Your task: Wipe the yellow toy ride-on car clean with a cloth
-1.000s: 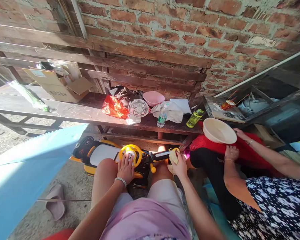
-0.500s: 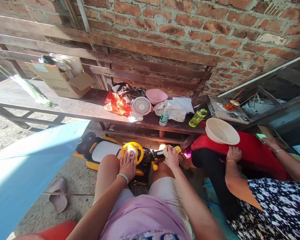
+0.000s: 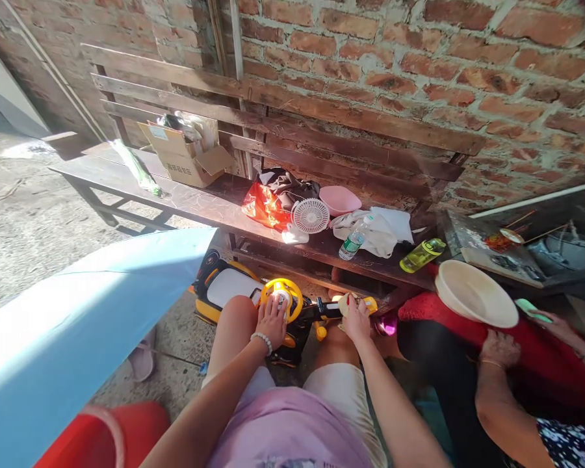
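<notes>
My left hand [image 3: 272,321] lies on the yellow steering wheel [image 3: 296,300] of a ride-on toy car, with the fingers spread near its white hub. A bead bracelet circles that wrist. My right hand [image 3: 357,318] is closed round a pale, roundish piece [image 3: 344,305] whose kind I cannot make out, close to the toy's yellow-ended bar [image 3: 370,304]. Between my legs and the bench stands the toy, with a white seat [image 3: 231,290] and black and yellow body. My knees cover part of it.
On the wooden bench [image 3: 199,208] stand a cardboard box [image 3: 180,159], small fan [image 3: 311,216], pink basin [image 3: 340,200], water bottle [image 3: 353,240] and green bottle [image 3: 422,255]. At right, a person's hand [image 3: 500,351] is by a cream basin [image 3: 476,294]. A red bucket [image 3: 146,422] is lower left.
My view has turned left, so the scene sits further right. Both my hands keep their places at the toy. The other person's green-ended object shows more plainly beside the cream basin.
</notes>
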A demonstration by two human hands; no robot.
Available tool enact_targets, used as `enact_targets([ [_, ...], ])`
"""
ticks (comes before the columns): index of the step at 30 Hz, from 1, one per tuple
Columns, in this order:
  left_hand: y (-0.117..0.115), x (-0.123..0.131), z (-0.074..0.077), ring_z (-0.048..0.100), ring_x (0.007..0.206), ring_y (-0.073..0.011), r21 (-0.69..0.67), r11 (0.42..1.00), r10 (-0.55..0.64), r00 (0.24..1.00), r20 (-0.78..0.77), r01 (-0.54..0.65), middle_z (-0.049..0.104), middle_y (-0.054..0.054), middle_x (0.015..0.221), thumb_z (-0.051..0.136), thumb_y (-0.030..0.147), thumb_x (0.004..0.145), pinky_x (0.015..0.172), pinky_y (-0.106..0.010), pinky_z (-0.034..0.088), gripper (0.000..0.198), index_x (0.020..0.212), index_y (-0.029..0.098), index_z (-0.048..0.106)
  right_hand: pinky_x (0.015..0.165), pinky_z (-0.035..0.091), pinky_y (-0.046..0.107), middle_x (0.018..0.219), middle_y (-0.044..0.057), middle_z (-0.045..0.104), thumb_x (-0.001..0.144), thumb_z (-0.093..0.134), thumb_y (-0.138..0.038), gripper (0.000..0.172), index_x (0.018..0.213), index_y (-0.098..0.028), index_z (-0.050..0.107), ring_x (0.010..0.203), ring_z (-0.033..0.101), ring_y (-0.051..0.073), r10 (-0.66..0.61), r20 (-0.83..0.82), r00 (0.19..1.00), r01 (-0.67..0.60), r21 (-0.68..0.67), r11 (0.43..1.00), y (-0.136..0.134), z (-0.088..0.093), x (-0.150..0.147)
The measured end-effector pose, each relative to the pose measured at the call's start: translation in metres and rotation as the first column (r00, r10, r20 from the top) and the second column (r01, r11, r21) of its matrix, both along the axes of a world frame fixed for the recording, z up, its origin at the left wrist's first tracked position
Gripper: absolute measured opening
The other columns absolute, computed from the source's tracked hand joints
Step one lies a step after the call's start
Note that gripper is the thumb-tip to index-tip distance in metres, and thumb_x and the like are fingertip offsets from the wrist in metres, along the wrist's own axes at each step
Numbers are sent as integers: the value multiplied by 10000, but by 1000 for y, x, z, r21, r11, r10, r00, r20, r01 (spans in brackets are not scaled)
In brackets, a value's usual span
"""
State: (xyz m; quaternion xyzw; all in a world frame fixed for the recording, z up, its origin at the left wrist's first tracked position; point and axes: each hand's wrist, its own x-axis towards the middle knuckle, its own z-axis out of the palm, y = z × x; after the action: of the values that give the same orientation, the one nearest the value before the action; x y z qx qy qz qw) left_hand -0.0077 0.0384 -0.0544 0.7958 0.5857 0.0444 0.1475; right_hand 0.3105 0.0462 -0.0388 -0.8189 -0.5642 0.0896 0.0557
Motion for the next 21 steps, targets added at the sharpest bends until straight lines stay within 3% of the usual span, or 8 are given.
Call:
enact_targets([
  [6, 4, 3, 0, 248, 1718, -419, 0, 1000, 4, 1000, 7, -4, 269, -178, 1867, 597, 337, 1044, 1388, -620, 170, 756, 1759, 199, 392, 1050, 550, 545, 1642, 227, 506, 866, 649, -159, 737, 1595, -254, 591, 1346, 580, 422, 21, 47, 999, -23, 47, 999, 5, 21, -11],
  [12, 1, 5, -10, 244, 1716, -430, 16, 1000, 5, 1000, 20, -5, 271, -200, 1860, 595, 334, 1038, 1382, -640, 180, 760, 1756, 185, 397, 1038, 543, 533, 1670, 171, 490, 913, 606, -185, 659, 1561, -302, 640, 1335, 570, 407, 72, 30, 997, -75, 123, 990, -5, 27, -20],
  [21, 1, 5, -7, 225, 1723, -430, 14, 1000, 15, 1000, -6, -15, 282, -191, 1859, 603, 330, 1032, 1391, -643, 157, 772, 1761, 194, 388, 1191, 490, 535, 1700, 152, 443, 920, 581, -181, 646, 1558, -263, 635, 1461, 485, 394, 73, -16, 997, -68, 203, 977, -9, 26, -25],
])
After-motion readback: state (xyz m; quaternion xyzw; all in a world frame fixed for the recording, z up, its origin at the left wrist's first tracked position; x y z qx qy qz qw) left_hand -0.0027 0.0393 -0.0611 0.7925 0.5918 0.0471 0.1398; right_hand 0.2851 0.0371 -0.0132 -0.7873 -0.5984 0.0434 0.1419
